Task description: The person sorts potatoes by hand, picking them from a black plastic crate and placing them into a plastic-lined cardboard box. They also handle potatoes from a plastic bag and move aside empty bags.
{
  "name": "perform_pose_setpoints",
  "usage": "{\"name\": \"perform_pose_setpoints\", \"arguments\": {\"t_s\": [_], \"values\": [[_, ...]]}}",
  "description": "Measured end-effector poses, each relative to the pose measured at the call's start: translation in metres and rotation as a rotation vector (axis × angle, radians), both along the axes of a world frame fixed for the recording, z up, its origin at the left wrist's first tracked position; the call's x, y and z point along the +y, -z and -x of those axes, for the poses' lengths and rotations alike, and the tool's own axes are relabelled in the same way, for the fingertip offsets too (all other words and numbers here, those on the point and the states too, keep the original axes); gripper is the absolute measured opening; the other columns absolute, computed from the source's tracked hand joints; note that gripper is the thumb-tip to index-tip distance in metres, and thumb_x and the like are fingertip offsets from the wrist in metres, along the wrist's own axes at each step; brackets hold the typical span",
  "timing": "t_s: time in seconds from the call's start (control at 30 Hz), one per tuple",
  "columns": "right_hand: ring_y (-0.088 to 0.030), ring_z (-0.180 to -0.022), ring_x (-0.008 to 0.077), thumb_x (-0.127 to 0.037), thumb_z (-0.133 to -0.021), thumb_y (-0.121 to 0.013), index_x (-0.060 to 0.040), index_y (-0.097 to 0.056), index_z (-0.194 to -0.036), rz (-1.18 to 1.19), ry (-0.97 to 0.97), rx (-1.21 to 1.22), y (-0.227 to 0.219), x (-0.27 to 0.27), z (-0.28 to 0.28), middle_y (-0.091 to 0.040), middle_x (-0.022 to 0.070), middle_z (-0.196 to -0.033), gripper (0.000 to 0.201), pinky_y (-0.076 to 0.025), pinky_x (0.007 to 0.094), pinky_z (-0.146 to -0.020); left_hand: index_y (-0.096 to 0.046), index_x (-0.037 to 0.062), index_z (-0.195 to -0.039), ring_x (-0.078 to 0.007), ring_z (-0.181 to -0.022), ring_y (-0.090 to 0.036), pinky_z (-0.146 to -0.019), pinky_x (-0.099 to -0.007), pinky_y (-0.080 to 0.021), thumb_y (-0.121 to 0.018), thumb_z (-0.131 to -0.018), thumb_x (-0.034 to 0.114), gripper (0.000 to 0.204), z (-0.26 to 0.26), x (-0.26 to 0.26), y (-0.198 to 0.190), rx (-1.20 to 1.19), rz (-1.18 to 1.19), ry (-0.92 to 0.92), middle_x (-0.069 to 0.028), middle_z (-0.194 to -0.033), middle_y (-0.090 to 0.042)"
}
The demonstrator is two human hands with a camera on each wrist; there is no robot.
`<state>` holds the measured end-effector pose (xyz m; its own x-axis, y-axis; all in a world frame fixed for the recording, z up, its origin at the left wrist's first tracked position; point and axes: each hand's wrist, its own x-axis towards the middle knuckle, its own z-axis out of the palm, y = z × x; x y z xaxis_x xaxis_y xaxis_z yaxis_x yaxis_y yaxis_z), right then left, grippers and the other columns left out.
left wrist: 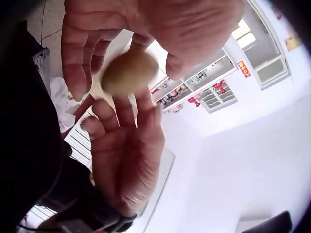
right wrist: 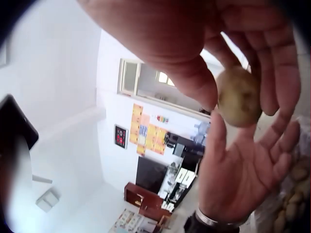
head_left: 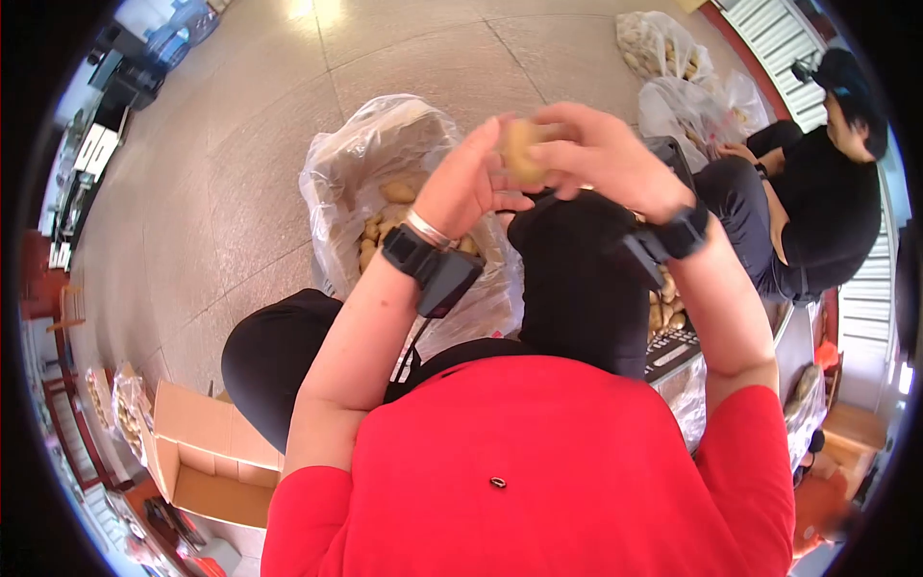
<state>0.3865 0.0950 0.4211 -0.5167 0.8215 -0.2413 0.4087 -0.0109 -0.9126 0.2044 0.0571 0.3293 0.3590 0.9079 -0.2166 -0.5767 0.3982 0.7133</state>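
A blurred yellow-brown potato (head_left: 524, 152) is between the two raised hands. The right hand (head_left: 601, 159) pinches it between thumb and fingers; the right wrist view shows this hand (right wrist: 194, 43) above the left, against the potato (right wrist: 239, 97). Beside it, the left hand (head_left: 463, 183) has its palm turned to the potato and its fingers apart and relaxed, as the palm (right wrist: 240, 177) shows in the right wrist view. In the left wrist view the potato (left wrist: 130, 73) sits between the left hand (left wrist: 150, 29) above and the right hand (left wrist: 129, 155) below.
A plastic-lined container (head_left: 336, 159) with potatoes (head_left: 370, 240) stands beyond the left forearm. Right of the knee is a black crate (head_left: 673, 356) with more potatoes. Bagged potatoes (head_left: 663, 48) and a seated person in black (head_left: 827, 202) are at the right; an empty cardboard box (head_left: 216, 438) lies lower left.
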Motion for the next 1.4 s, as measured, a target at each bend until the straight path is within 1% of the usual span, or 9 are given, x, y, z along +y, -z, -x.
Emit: {"name": "perform_pose_setpoints", "arguments": {"t_s": [0.27,0.33,0.37,0.43,0.7,0.77,1.2,1.33,1.4], "values": [[-0.060,-0.073,0.0099,-0.021,-0.083,-0.065,-0.0010,-0.059,-0.112,-0.238,0.261,0.094,0.017,0.004,-0.043,-0.065,0.0060,-0.091,0.036,-0.049,0.0233,-0.064,-0.050,0.0074,-0.118,-0.0179,-0.075,-0.057,-0.060,-0.0297,-0.051,-0.053,-0.089,0.022,0.033,0.039,0.002,0.123,0.382,0.257,-0.215,-0.0062,-0.096,-0.055],[-0.060,-0.075,0.0100,-0.023,-0.083,-0.064,-0.0002,-0.060,-0.107,-0.211,0.329,-0.033,0.036,0.004,-0.087,-0.065,0.0061,-0.086,0.033,-0.048,0.0230,-0.065,-0.053,0.0106,-0.116,-0.0171,-0.076,-0.055,-0.060,-0.0305,-0.052,-0.053,-0.086,0.021,0.032,0.064,-0.007,0.251,0.737,-0.416,-0.066,-0.0038,-0.090,-0.053],[-0.060,-0.073,0.0098,-0.022,-0.083,-0.064,0.0005,-0.061,-0.105,-0.232,0.356,-0.137,0.051,0.001,-0.110,-0.064,0.0061,-0.082,0.032,-0.048,0.0230,-0.064,-0.053,0.0106,-0.116,-0.0171,-0.076,-0.055,-0.060,-0.0305,-0.052,-0.053,-0.086,0.021,0.032,0.057,-0.014,0.245,0.735,-0.413,-0.066,-0.0038,-0.090,-0.053],[-0.060,-0.068,0.0097,-0.021,-0.083,-0.063,0.0015,-0.062,-0.101,-0.210,0.396,-0.317,0.090,-0.012,-0.156,-0.064,0.0064,-0.078,0.029,-0.048,0.0231,-0.060,-0.053,0.0134,-0.117,-0.0162,-0.075,-0.053,-0.059,-0.0310,-0.052,-0.054,-0.085,0.021,0.033,0.039,-0.035,0.220,0.578,0.520,-0.073,-0.0026,-0.086,-0.052],[-0.063,-0.084,0.0369,-0.028,-0.073,-0.070,0.0007,-0.061,-0.095,0.071,0.321,-0.847,0.239,-0.117,-0.283,-0.065,0.0207,-0.087,0.037,-0.050,0.0384,-0.075,-0.043,0.0153,-0.133,-0.0206,-0.094,-0.054,-0.078,-0.0368,-0.050,-0.050,-0.086,0.009,0.047,0.028,-0.050,0.277,0.702,0.576,-0.033,-0.0072,-0.113,-0.052],[-0.062,-0.088,0.0372,-0.029,-0.072,-0.070,-0.0013,-0.060,-0.099,0.049,0.343,-0.879,0.249,-0.134,-0.289,-0.064,0.0220,-0.091,0.040,-0.050,0.0400,-0.077,-0.049,0.0151,-0.130,-0.0242,-0.096,-0.058,-0.083,-0.0341,-0.049,-0.051,-0.084,0.012,0.045,0.032,-0.053,0.319,1.153,0.220,-0.052,-0.0120,-0.109,-0.060],[-0.058,-0.103,0.0362,-0.036,-0.077,-0.057,-0.0007,-0.053,-0.119,0.299,0.408,-1.178,0.323,-0.116,-0.344,-0.060,0.0229,-0.111,0.055,-0.046,0.0420,-0.090,-0.061,0.0083,-0.110,-0.0338,-0.113,-0.049,-0.095,-0.0388,-0.042,-0.056,-0.081,0.029,0.035,0.042,-0.075,0.199,2.027,0.214,0.263,-0.0202,-0.116,-0.055],[-0.057,-0.105,0.0362,-0.032,-0.083,-0.049,-0.0011,-0.061,-0.107,-0.012,-0.474,-1.407,0.373,-0.112,-0.361,-0.059,0.0223,-0.114,0.041,-0.046,0.0425,-0.090,-0.058,0.0089,-0.114,-0.0346,-0.117,-0.043,-0.095,-0.0410,-0.041,-0.057,-0.082,0.026,0.037,0.069,-0.093,0.214,2.070,0.393,0.289,-0.0163,-0.125,-0.044],[-0.059,-0.100,0.0370,-0.032,-0.082,-0.053,-0.0009,-0.061,-0.103,0.028,-0.204,-1.373,0.389,-0.116,-0.367,-0.061,0.0224,-0.107,0.038,-0.047,0.0435,-0.086,-0.055,0.0063,-0.117,-0.0367,-0.118,-0.044,-0.096,-0.0405,-0.042,-0.059,-0.080,0.024,0.041,0.068,-0.098,0.211,1.983,0.460,0.407,-0.0186,-0.130,-0.038]]}}
